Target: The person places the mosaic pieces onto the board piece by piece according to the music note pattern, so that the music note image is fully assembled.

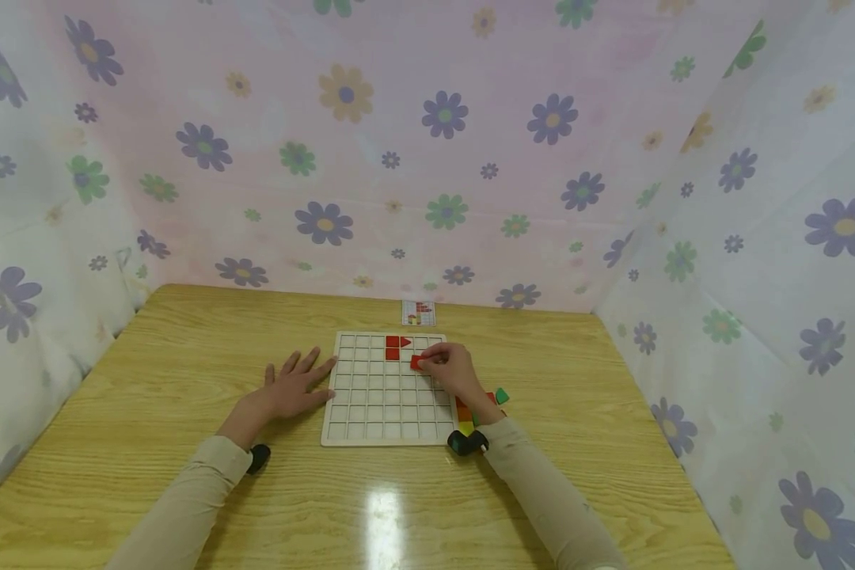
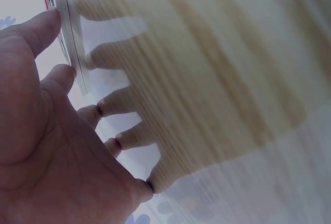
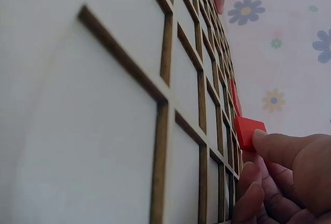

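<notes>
A white grid board [image 1: 385, 442] lies on the table. Two red square tiles [image 1: 393, 354] sit one above the other in its upper cells, with a red triangle tile [image 1: 405, 343] right of the upper one. Over the board's upper right part, my right hand [image 1: 457, 372] pinches another red square tile [image 1: 416, 362] between thumb and fingers. The right wrist view shows that red tile [image 3: 248, 132] tilted near the grid. My left hand [image 1: 290, 393] rests spread on the table, with fingertips touching the board's left edge [image 2: 70, 27].
Several loose tiles [image 1: 465, 414] in orange, yellow and red lie beside the board's right edge, partly under my right wrist. A green tile [image 1: 502, 396] lies just beyond them. Behind the board is a small printed card [image 1: 418, 313]. Flowered cloth [image 1: 399, 182] encloses the wooden table.
</notes>
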The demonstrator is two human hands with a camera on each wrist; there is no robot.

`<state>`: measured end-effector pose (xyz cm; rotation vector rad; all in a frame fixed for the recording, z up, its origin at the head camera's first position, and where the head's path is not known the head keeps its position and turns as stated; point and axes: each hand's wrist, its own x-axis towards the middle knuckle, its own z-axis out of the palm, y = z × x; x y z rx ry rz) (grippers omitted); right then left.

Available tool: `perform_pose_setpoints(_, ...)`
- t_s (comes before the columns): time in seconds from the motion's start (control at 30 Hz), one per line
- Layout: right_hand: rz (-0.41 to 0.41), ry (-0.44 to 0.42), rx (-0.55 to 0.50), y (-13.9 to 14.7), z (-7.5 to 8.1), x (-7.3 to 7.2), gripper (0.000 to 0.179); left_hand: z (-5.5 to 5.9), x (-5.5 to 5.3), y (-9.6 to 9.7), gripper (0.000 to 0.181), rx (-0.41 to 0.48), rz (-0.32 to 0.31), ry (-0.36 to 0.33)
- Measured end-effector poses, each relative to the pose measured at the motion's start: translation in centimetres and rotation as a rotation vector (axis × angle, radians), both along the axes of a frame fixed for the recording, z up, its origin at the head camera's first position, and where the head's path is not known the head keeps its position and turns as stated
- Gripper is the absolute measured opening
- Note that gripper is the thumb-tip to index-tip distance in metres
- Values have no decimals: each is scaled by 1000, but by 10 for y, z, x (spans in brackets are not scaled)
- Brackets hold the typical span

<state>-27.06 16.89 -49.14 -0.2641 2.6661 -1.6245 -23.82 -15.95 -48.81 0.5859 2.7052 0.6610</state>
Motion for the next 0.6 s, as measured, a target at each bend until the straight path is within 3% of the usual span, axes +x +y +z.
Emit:
perform_pose_setpoints(0.03,-12,-3,3,0,-5,-4,7,1,0,0,70,-1,0,-2)
perform_pose_setpoints(0.6,-51,18,58,-9,-5,-18,9,-1,-2,0,70,-7,0,-2)
